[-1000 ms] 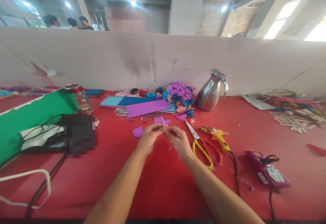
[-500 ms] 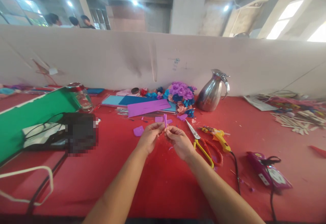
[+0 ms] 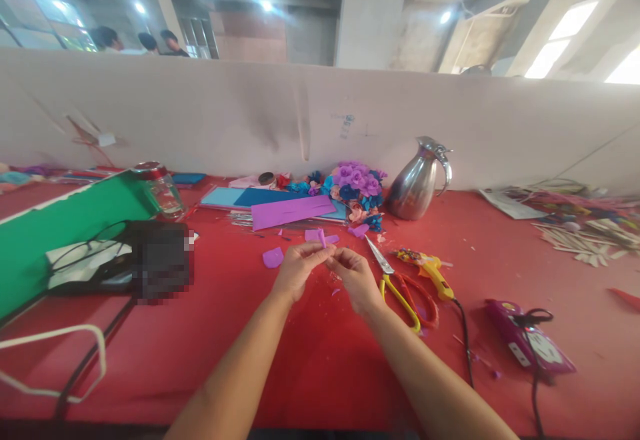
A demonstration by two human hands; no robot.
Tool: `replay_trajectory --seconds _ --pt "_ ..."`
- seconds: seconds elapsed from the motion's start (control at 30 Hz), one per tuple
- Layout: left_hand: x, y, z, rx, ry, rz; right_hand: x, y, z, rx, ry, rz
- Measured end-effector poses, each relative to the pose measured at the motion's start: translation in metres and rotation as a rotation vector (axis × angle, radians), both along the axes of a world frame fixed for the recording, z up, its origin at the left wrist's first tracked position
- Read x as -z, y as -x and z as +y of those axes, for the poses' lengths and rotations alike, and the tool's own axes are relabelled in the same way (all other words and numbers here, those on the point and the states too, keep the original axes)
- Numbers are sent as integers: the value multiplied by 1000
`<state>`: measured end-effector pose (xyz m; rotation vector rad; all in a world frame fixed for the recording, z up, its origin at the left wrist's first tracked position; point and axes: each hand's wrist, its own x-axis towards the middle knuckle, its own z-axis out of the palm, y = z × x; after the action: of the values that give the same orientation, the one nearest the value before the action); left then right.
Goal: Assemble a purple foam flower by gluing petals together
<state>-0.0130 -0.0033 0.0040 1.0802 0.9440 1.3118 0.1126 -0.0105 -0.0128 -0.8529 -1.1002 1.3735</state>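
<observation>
Between my fingertips, over the middle of the red table, is a small rolled piece of purple crepe paper (image 3: 323, 239), its narrow top poking up. My left hand (image 3: 299, 265) pinches it from the left, thumb against the fingers. From the right, my right hand (image 3: 354, 273) is closed in a pinch at its lower end, which the fingers mostly hide. A cut purple paper petal (image 3: 273, 258) lies left of my hands. More purple scraps (image 3: 358, 231) lie just behind them. To the right are open-bladed scissors (image 3: 395, 283) with red and yellow handles.
A yellow glue gun (image 3: 436, 276) and a purple power strip (image 3: 533, 340) with cords lie right. Behind are a purple paper strip (image 3: 293, 212), paper flowers (image 3: 356, 183) and a steel jug (image 3: 416, 183). A glass jar (image 3: 163, 190) and a black bag (image 3: 163, 260) are left.
The rolled purple paper has tilted and sits lower between my fingers. My left thumb has moved across towards my right fingertips, and both hands have turned slightly.
</observation>
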Motion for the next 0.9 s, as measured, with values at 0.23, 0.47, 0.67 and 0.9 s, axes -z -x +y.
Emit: replay_trajectory --seconds 0.23,0.47,0.67,0.9 --pt "1 -1 0 29 -34 57 0 2 -1 30 -129 -148" --pt "2 -1 4 -28 0 -175 -6 -1 -1 85 -49 -8" --pt "6 7 11 -260 103 -150 -7 -3 1 102 -29 -2" --pt "1 3 4 -223 -59 11 -7 -2 1 106 -31 1"
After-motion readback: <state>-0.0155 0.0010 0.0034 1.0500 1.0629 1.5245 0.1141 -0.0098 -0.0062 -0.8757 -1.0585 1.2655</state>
